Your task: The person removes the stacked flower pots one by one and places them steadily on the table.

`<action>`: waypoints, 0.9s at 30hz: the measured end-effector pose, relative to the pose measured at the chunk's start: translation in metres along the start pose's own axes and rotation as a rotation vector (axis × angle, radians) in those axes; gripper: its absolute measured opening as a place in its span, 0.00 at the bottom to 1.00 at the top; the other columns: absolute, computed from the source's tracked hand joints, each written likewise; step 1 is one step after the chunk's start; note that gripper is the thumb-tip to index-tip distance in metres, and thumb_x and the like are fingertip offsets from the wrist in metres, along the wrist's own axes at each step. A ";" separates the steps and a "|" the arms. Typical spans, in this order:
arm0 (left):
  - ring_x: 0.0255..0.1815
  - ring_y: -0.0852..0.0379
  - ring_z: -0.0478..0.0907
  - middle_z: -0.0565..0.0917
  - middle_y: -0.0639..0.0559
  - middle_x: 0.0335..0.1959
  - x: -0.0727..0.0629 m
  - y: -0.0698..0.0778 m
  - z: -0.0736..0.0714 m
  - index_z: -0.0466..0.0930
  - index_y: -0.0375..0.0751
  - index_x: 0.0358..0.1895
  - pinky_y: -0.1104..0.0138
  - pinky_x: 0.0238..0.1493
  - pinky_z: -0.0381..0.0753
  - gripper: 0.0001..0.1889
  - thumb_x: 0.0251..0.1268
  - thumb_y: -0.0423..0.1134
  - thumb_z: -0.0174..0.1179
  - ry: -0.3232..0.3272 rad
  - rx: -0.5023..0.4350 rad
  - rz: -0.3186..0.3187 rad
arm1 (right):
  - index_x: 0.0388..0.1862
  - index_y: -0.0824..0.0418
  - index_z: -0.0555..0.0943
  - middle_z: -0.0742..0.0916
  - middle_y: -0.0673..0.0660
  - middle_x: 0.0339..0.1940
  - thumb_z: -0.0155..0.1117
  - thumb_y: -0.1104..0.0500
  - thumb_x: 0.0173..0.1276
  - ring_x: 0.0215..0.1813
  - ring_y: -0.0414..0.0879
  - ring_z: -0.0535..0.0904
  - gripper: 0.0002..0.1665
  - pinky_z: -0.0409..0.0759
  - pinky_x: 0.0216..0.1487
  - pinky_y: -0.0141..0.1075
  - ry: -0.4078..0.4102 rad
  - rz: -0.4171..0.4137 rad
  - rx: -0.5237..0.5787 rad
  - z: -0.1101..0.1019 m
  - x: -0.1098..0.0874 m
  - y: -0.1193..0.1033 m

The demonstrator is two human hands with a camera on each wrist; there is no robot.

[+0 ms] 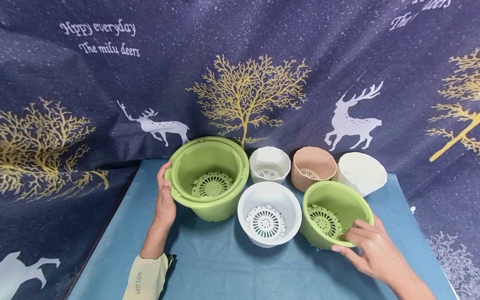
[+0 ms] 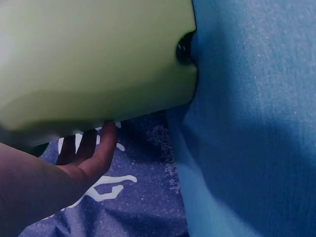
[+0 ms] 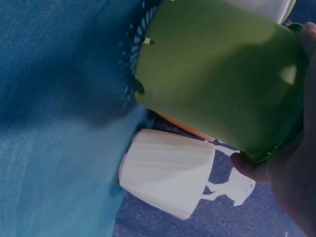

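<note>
At the left stands a large green plant pot (image 1: 215,210) with another green pot (image 1: 210,164) nested in it, its slotted base facing up. My left hand (image 1: 165,204) touches the outside of this stack just at the rim, fingers fairly straight along the wall. On the right, a smaller green pot (image 1: 322,239) leans toward me. My right hand (image 1: 369,246) grips its near right rim, fingers curled over the inside and thumb outside. Slotted light falls on the cloth by its base in the right wrist view. Between them sits a white slotted pot (image 1: 268,237).
Along the back stand a small white faceted pot (image 1: 270,156), a terracotta-coloured pot (image 1: 313,164) and a wider white pot (image 1: 369,171). A blue cloth (image 1: 217,266) covers the table. Behind it hangs a navy fabric backdrop (image 1: 168,83) with deer and trees.
</note>
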State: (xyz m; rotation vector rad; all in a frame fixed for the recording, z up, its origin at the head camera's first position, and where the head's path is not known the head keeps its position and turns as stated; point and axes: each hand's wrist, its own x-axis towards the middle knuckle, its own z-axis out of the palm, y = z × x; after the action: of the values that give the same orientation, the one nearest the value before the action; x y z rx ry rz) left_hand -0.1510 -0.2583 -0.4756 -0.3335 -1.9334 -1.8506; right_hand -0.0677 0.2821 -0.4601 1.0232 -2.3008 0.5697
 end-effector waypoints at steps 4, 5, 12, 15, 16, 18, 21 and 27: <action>0.74 0.54 0.65 0.57 0.40 0.83 0.000 -0.001 0.000 0.52 0.40 0.84 0.72 0.72 0.63 0.30 0.89 0.51 0.32 -0.003 -0.022 0.002 | 0.27 0.41 0.82 0.80 0.33 0.28 0.59 0.32 0.77 0.34 0.39 0.72 0.22 0.59 0.66 0.51 -0.009 0.009 -0.006 0.002 -0.002 0.001; 0.74 0.54 0.64 0.57 0.40 0.83 0.000 -0.001 0.000 0.52 0.40 0.84 0.72 0.72 0.63 0.30 0.89 0.50 0.32 -0.004 -0.027 0.002 | 0.27 0.41 0.82 0.80 0.33 0.28 0.59 0.32 0.77 0.34 0.39 0.72 0.22 0.59 0.66 0.51 -0.011 0.010 -0.007 0.003 -0.003 0.001; 0.75 0.54 0.64 0.57 0.40 0.83 0.000 -0.002 0.000 0.52 0.41 0.84 0.72 0.73 0.63 0.28 0.89 0.45 0.31 0.001 -0.019 -0.005 | 0.27 0.40 0.82 0.81 0.33 0.28 0.60 0.31 0.77 0.35 0.39 0.72 0.22 0.60 0.65 0.52 -0.011 0.021 -0.010 0.006 -0.007 0.002; 0.74 0.53 0.65 0.57 0.40 0.83 0.000 -0.003 0.000 0.52 0.41 0.84 0.71 0.72 0.64 0.29 0.89 0.46 0.31 -0.001 -0.031 -0.006 | 0.27 0.41 0.82 0.80 0.34 0.27 0.60 0.31 0.77 0.35 0.40 0.72 0.23 0.59 0.65 0.52 -0.001 0.020 -0.010 0.008 -0.008 0.003; 0.74 0.53 0.65 0.57 0.40 0.83 0.000 -0.003 0.000 0.52 0.41 0.84 0.71 0.72 0.64 0.29 0.89 0.47 0.31 -0.001 -0.036 -0.005 | 0.27 0.42 0.82 0.80 0.34 0.27 0.60 0.31 0.76 0.34 0.40 0.72 0.23 0.59 0.65 0.52 0.002 0.018 -0.010 0.008 -0.009 0.003; 0.74 0.53 0.65 0.58 0.40 0.83 0.000 -0.004 0.000 0.52 0.41 0.84 0.71 0.72 0.64 0.29 0.89 0.48 0.32 -0.001 -0.042 0.002 | 0.27 0.42 0.82 0.80 0.34 0.27 0.61 0.31 0.76 0.34 0.40 0.72 0.23 0.60 0.65 0.52 0.003 0.019 -0.011 0.008 -0.009 0.003; 0.74 0.53 0.65 0.58 0.40 0.83 0.000 -0.005 -0.001 0.52 0.42 0.84 0.71 0.72 0.65 0.30 0.89 0.51 0.33 -0.002 -0.053 0.011 | 0.27 0.42 0.82 0.80 0.33 0.27 0.60 0.30 0.76 0.35 0.40 0.71 0.23 0.60 0.63 0.54 -0.005 0.025 -0.019 0.008 -0.009 0.003; 0.73 0.49 0.67 0.61 0.40 0.81 0.000 -0.007 -0.001 0.52 0.44 0.84 0.69 0.70 0.68 0.33 0.88 0.57 0.36 -0.010 -0.085 0.018 | 0.27 0.43 0.83 0.80 0.33 0.27 0.59 0.29 0.76 0.35 0.40 0.71 0.25 0.62 0.58 0.58 -0.025 0.029 -0.032 0.008 -0.008 0.004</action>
State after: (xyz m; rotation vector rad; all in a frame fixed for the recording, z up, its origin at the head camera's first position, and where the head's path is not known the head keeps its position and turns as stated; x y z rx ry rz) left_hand -0.1540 -0.2602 -0.4819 -0.3865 -1.8554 -1.9270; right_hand -0.0688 0.2841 -0.4712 0.9885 -2.3428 0.5334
